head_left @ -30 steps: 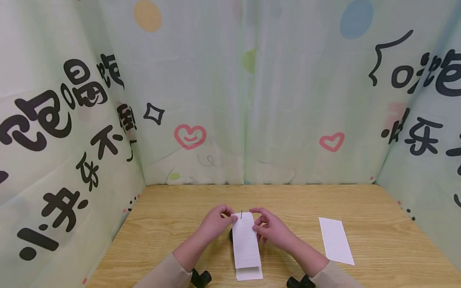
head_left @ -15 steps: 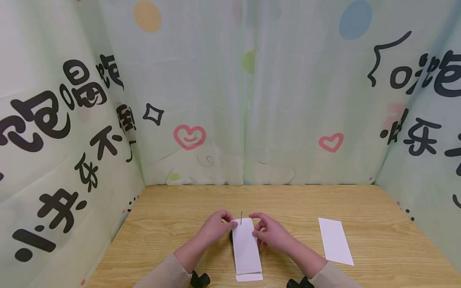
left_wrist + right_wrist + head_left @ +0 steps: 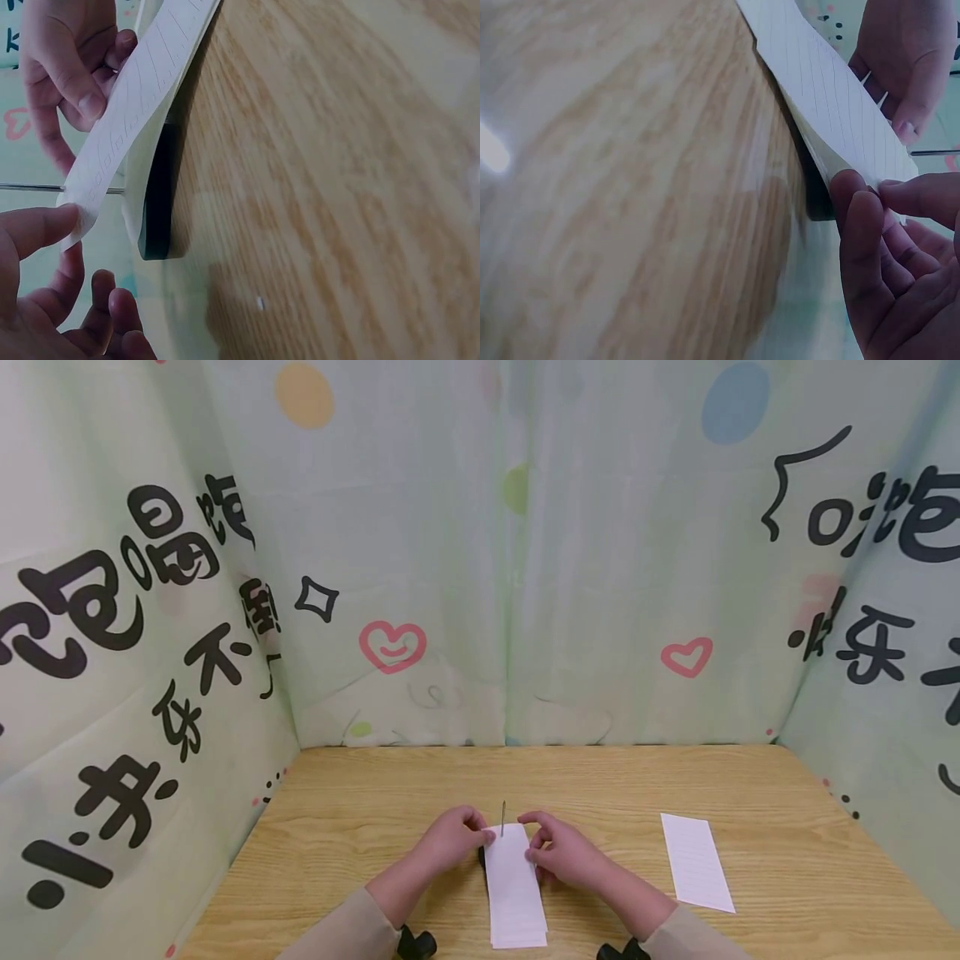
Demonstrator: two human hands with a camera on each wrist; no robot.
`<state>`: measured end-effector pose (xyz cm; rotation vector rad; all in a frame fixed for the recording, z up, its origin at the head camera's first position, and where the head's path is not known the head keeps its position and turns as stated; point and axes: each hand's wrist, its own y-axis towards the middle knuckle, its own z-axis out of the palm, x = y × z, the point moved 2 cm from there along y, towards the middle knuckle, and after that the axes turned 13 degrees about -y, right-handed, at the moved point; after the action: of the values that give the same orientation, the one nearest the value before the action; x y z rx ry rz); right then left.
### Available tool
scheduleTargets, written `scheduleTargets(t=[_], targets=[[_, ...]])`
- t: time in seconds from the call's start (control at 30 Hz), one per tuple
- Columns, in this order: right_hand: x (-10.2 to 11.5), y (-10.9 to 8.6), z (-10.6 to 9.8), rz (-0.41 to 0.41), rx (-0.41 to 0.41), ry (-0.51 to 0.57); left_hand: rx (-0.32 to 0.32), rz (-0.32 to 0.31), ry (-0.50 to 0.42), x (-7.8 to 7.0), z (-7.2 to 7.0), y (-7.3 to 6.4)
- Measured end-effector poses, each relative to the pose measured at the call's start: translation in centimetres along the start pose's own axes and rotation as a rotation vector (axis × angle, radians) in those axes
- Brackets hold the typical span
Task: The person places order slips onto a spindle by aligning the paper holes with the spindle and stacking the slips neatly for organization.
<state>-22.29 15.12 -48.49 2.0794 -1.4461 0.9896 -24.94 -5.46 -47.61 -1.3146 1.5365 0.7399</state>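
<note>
A thin metal spike (image 3: 503,812) rises from a dark base (image 3: 157,199) and passes through the top end of a lined paper slip (image 3: 515,887). My left hand (image 3: 455,840) pinches that slip's top left corner between thumb and finger. On the other side, my right hand (image 3: 567,852) pinches the right edge with thumb and fingers. The left wrist view shows the held end raised above the base, with more paper lying beneath it. Most of the base is hidden under the paper.
Another white slip (image 3: 697,863) lies on the wooden table (image 3: 360,793) to the right. A printed curtain (image 3: 420,552) surrounds the back and sides. A tiny white scrap (image 3: 260,303) lies near the base.
Both hands have moved down and slightly toward me with the slip, so more of the spike stands above it. The slip's near end now almost covers the paper underneath.
</note>
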Motion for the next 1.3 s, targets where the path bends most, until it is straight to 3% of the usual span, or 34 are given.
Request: scheduleTargets(t=[0.17,0.43,0.93,1.3], targets=[[-0.1,0.04,0.16,0.012,0.016,-0.015,0.013,0.024,0.023,0.35,0.17,0.15],[-0.31,0.16,0.31,0.016,0.04,-0.079,0.036,-0.054,0.055,0.76,0.3,0.2],[0.39,-0.05,0.21,0.013,0.03,-0.201,0.04,-0.025,0.171,0.76,0.65,0.12],[0.24,-0.36,0.01,0.033,0.024,-0.236,0.042,-0.037,0.16,0.77,0.67,0.17]])
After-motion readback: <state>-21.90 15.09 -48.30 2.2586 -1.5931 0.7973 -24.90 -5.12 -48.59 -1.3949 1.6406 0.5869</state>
